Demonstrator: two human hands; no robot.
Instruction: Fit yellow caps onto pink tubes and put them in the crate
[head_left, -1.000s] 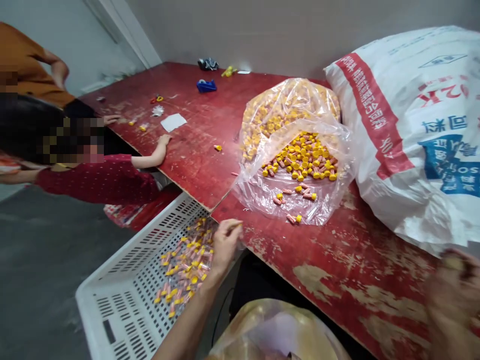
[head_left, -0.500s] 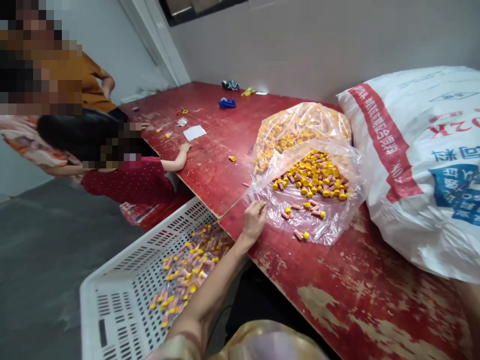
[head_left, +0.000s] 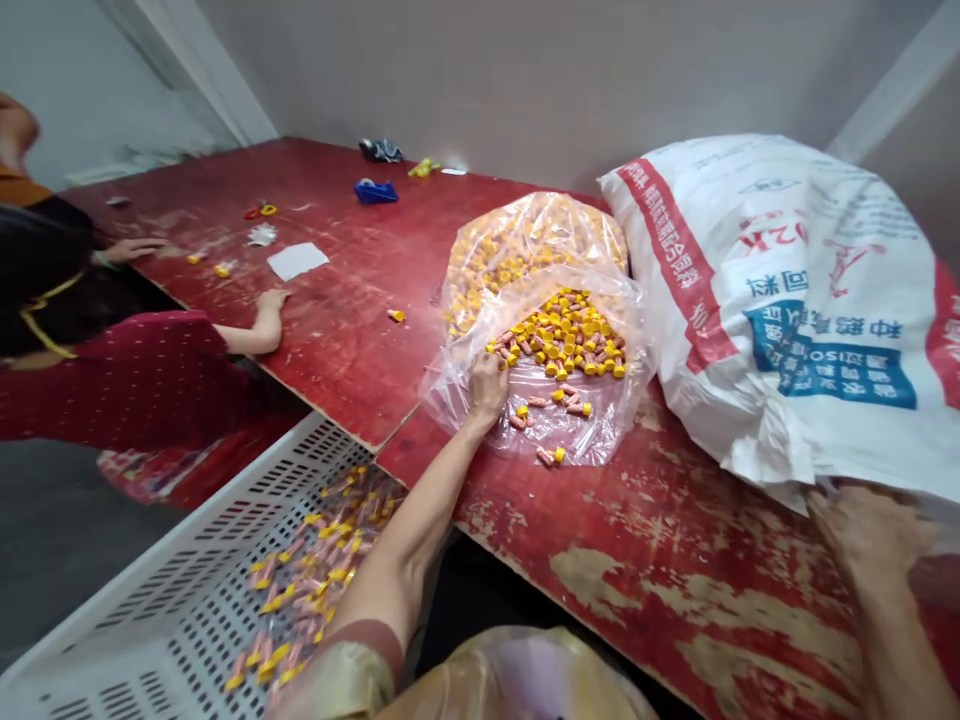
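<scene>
My left hand [head_left: 487, 385] reaches into the mouth of a clear plastic bag [head_left: 480, 300] lying on the red table [head_left: 360, 300]. It rests among small yellow-capped pink parts [head_left: 562, 340] that spill from the bag; whether it holds one is hidden. My right hand [head_left: 862, 525] lies on the table at the lower right, against the edge of a big white woven sack [head_left: 780, 300]; its fingers look loosely curled with nothing seen in them.
A white slotted crate [head_left: 187, 600] with several yellow-capped parts stands below the table's front edge. A person in a dark red sleeve [head_left: 142, 375] leans on the table at left. A blue tape dispenser [head_left: 375, 190] and paper [head_left: 298, 260] lie farther back.
My left hand moved from above the crate up to the table and into the bag's mouth. My right hand came into view and settled by the sack. The view swung right.
</scene>
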